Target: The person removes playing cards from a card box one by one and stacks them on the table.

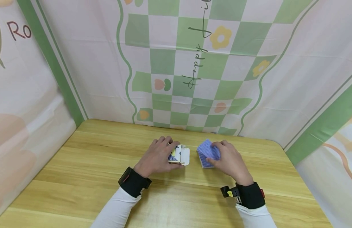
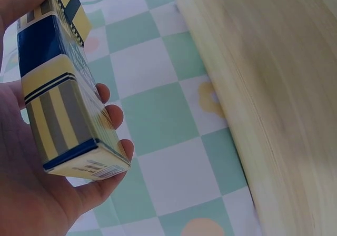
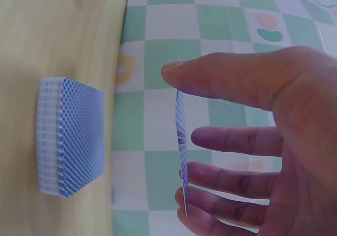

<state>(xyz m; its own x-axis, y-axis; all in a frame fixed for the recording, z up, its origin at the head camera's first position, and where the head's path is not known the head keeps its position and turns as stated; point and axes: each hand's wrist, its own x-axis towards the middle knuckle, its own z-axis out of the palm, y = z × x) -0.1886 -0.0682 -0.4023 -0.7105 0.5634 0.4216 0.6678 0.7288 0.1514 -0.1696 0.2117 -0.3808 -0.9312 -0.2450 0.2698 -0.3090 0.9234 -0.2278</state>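
Note:
A playing-card box (image 2: 55, 107) in yellow, grey and dark blue lies in my left hand (image 1: 157, 158), fingers curled along its far side and thumb across it. In the head view its white end flap (image 1: 185, 156) stands out to the right, folded open. My right hand (image 1: 228, 161) holds a thin playing card (image 3: 181, 130) with a blue patterned back by its edges, between thumb and fingertips. Below that card, a deck of cards (image 3: 81, 141) with the same blue back lies stacked on the table, apart from the card in the right wrist view.
The light wooden table (image 1: 107, 177) extends around both hands. At its far edge hangs a green and white checked cloth (image 1: 184, 63), with more cloth at the left and right sides. Black bands (image 1: 251, 194) with small cameras sit on both wrists.

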